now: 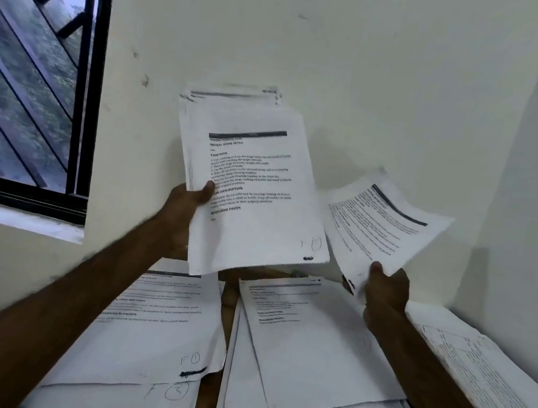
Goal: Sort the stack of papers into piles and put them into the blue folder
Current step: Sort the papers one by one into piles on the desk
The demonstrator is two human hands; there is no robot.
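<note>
My left hand (187, 206) grips a thick stack of printed papers (250, 180) by its left edge, holding it up in front of the wall. To its right, my right hand (387, 286) pinches a single printed sheet (382, 223) at its lower corner, tilted and lifted above the table. Below on the wooden table (225, 298) lie two piles: a left pile (152, 332) marked with handwritten letters and a right pile (316, 352) of overlapping sheets. No blue folder is in view.
A further sheet pile (485, 379) lies along the right wall. A barred window (31, 66) with a sill is at the left. White walls meet in a corner behind the table.
</note>
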